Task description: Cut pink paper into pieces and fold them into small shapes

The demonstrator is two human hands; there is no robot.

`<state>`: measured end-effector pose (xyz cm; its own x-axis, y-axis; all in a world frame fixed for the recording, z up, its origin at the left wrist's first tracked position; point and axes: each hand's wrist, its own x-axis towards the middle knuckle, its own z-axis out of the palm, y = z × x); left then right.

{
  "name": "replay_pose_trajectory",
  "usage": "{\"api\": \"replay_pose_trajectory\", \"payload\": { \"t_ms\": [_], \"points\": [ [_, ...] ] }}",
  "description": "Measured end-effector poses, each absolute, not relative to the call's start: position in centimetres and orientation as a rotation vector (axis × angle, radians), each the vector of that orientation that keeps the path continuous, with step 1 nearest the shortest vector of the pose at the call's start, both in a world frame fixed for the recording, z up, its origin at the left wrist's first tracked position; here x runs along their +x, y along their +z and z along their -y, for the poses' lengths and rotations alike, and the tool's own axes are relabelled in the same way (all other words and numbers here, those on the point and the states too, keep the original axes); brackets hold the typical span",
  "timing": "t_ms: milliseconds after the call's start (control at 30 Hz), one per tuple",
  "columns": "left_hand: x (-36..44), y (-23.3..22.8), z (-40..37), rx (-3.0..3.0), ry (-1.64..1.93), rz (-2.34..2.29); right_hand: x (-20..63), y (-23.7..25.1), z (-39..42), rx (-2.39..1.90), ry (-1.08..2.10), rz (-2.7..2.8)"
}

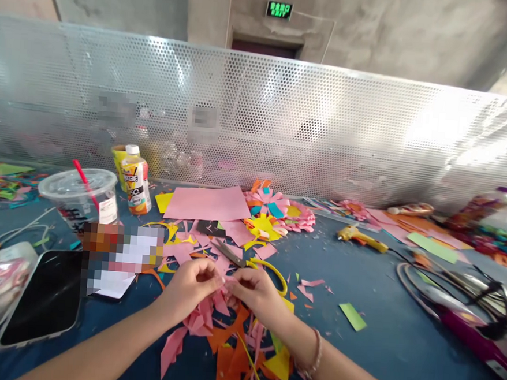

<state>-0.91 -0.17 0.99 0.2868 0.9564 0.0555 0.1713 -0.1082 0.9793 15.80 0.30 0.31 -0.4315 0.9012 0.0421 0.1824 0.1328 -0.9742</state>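
My left hand (195, 285) and my right hand (256, 294) meet over a heap of paper scraps, fingertips pinched on a small pink paper piece (228, 281) between them. Most of that piece is hidden by my fingers. Just beyond my hands lie scissors (231, 254) with yellow handles, partly covered by my right hand. Pink paper strips (199, 316) and orange paper scraps (230, 365) spread below my wrists. Farther back are a pink paper sheet (209, 203), a yellow paper flower (265, 226) and pink paper flowers (301, 216).
On the left are a lidded plastic cup (77, 192) with a red straw, a drink bottle (136, 182) and a tablet (44, 297). To the right lie a yellow glue gun (363, 238), a green paper piece (352, 317) and cables (407, 287). A perforated metal screen (258, 121) closes the back.
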Motion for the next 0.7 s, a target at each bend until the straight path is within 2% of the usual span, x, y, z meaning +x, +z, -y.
{"api": "replay_pose_trajectory", "payload": {
  "t_ms": [700],
  "points": [
    [-1.07, 1.38, 0.39, 1.621, 0.924, -1.152, 15.89, 0.99, -0.18, -1.047, 1.338, 1.749]
  ]
}}
